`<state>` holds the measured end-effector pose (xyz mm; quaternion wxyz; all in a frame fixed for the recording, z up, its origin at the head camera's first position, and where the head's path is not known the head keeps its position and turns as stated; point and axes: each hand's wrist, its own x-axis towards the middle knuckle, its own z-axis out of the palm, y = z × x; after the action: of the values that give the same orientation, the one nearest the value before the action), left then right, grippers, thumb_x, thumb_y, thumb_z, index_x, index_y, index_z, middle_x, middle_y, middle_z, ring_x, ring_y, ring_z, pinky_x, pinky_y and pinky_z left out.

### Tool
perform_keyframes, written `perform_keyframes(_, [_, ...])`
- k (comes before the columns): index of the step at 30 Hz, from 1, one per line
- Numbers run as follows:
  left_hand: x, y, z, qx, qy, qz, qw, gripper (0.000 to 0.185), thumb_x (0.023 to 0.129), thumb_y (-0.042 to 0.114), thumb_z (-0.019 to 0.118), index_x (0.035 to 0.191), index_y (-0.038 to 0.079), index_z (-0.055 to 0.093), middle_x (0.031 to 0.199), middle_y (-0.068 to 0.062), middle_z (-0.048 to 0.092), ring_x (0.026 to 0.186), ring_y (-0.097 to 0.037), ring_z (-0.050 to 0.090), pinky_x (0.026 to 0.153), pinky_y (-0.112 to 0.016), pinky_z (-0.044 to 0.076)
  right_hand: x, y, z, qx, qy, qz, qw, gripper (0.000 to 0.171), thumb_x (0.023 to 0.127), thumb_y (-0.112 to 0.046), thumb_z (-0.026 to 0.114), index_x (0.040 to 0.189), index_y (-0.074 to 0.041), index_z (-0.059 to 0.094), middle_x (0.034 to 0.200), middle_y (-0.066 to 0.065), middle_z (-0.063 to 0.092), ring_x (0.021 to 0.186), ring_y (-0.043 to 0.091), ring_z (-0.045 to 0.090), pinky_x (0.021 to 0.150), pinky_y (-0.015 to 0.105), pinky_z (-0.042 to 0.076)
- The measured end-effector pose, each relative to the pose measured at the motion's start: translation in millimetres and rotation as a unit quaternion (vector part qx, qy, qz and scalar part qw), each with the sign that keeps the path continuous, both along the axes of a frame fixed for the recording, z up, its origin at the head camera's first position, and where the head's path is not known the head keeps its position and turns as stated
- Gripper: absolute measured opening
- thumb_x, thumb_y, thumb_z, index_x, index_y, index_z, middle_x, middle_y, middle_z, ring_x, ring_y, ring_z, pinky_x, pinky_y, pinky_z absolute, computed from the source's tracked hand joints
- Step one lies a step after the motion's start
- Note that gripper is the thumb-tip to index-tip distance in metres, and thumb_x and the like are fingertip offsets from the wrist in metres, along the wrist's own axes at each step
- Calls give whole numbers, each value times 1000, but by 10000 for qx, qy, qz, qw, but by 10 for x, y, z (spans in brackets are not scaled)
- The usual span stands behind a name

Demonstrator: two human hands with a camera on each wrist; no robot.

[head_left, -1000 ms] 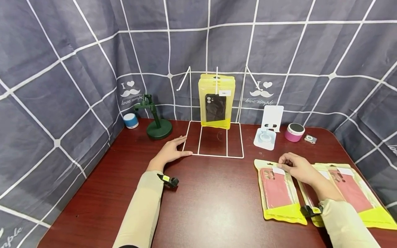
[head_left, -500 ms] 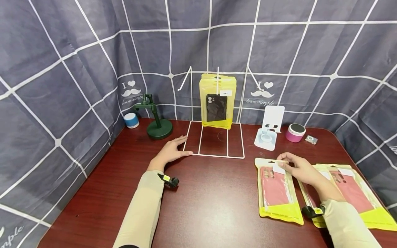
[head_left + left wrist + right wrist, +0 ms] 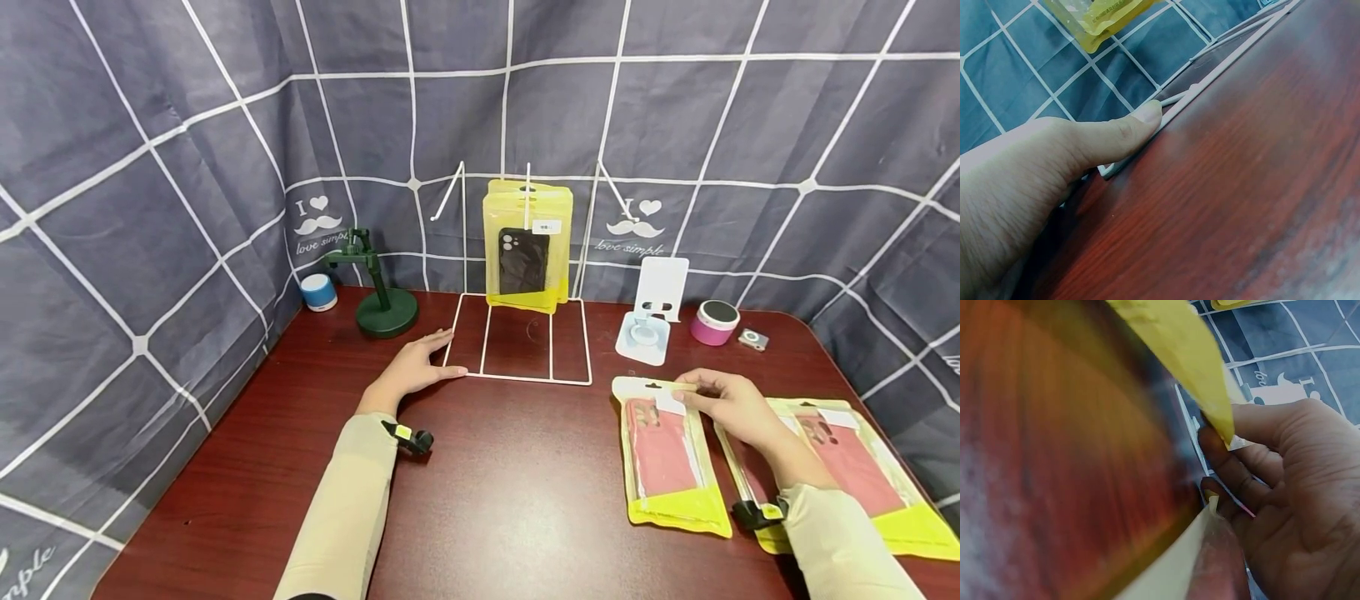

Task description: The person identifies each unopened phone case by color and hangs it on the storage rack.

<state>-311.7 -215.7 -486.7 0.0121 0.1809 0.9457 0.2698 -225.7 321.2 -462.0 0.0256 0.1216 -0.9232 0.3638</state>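
Observation:
My right hand (image 3: pixel 733 408) pinches the top right corner of a yellow-edged clear pouch (image 3: pixel 678 510) holding a red phone case (image 3: pixel 663 454). In the right wrist view, thumb and forefinger meet on the pouch's yellow edge (image 3: pixel 1191 356), which stands raised over the table. At the front left corner of a white wire display rack (image 3: pixel 517 379), my left hand (image 3: pixel 411 368) rests with fingers spread. Its straight thumb (image 3: pixel 1116 137) lies along the front bar in the left wrist view. Yellow pouches, the front one with a black phone case (image 3: pixel 523 262), hang on the rack's middle hook.
More pouches with phone cases (image 3: pixel 855 462) lie at the right, partly under my forearm. Along the back stand a blue speaker (image 3: pixel 318 293), a green stand (image 3: pixel 386 312), a white phone stand (image 3: pixel 643 337), a pink speaker (image 3: pixel 714 325) and a small silver device (image 3: pixel 753 339).
The right hand has gripped the pouch's top corner, and the pouch has shifted slightly up and away from the pouches beside it. The left hand stays on the rack.

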Motion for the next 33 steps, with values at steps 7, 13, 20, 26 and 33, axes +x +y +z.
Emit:
perform_keyframes(7, [-3, 0, 9, 12, -7, -3, 10000, 99, 78, 76, 68, 156, 21, 41, 161, -2, 36, 149, -21, 29, 118, -46, 29, -20, -23, 15, -186, 204, -163, 9995, 19, 91, -33, 77, 103, -19, 76, 90, 0, 74, 74, 10, 61, 63, 22, 48])
perform_keyframes(13, [-3, -3, 3, -14, -15, -15, 10000, 99, 78, 76, 68, 156, 21, 40, 161, -2, 35, 149, -21, 29, 118, -46, 29, -9, -38, 39, -330, 170, -126, 9992, 19, 91, -31, 77, 104, -16, 75, 89, 1, 74, 72, 11, 62, 61, 23, 50])
perform_keyframes(20, [6, 3, 2, -9, 11, -21, 10000, 99, 78, 76, 68, 156, 21, 41, 161, -2, 35, 149, -22, 29, 118, -46, 29, 18, -103, 151, -854, -34, -324, 9958, 28, 92, -34, 75, 108, -11, 74, 87, 2, 72, 68, 13, 61, 55, 26, 50])
perform_keyframes(26, [5, -4, 7, -9, -22, -23, 10000, 100, 78, 76, 67, 156, 21, 40, 161, -2, 34, 149, -22, 28, 118, -47, 29, 18, -164, 331, -894, 102, -414, 9951, 32, 91, -35, 76, 109, -9, 75, 91, -1, 76, 76, 8, 66, 65, 26, 56])
perform_keyframes(33, [-7, -9, -3, 2, -26, -30, 10000, 100, 77, 77, 67, 156, 22, 40, 161, -2, 34, 149, -21, 29, 118, -46, 29, 14, -262, 595, -778, 279, -622, 9946, 33, 89, -38, 79, 108, -10, 77, 90, -3, 77, 77, 4, 67, 66, 19, 52])
